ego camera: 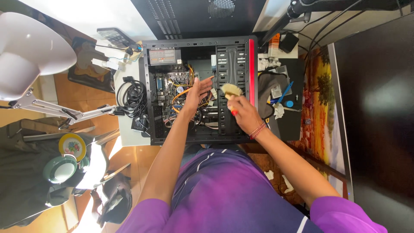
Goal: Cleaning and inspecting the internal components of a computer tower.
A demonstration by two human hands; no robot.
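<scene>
Looking down into an open black steel computer case (200,42) with a red front strip, lying on its side on a white table (129,133) and filling the table's right half up to its near edge. The right hand (243,114) is clenched around the red handle of a small brush with pale, splayed bristles (231,89); the bristle head sits over the black drive-bay rack (227,64), toward the case's red-strip side. The left hand (197,91) is released, fingers stretched flat, resting among the orange and yellow wire bundles (183,92) over the green circuit board (172,80) in the case's middle; it grips nothing that I can see.

Judgement on handling: the brush looks light, with a stiff short handle and soft bristles that bend readily; the handle near the bristle base is the place to hold it, as now, for control of the tip. The wires look limp and springy, best pushed aside with flat fingers, not pulled. The board and its connectors look fragile; light strokes only. The case itself is probably heavy and rigid, with sheet-metal edges that may be sharp.

A coil of black cable (131,92) lies at the table's left edge. A white desk lamp (30,47) stands off the table's left side.
</scene>
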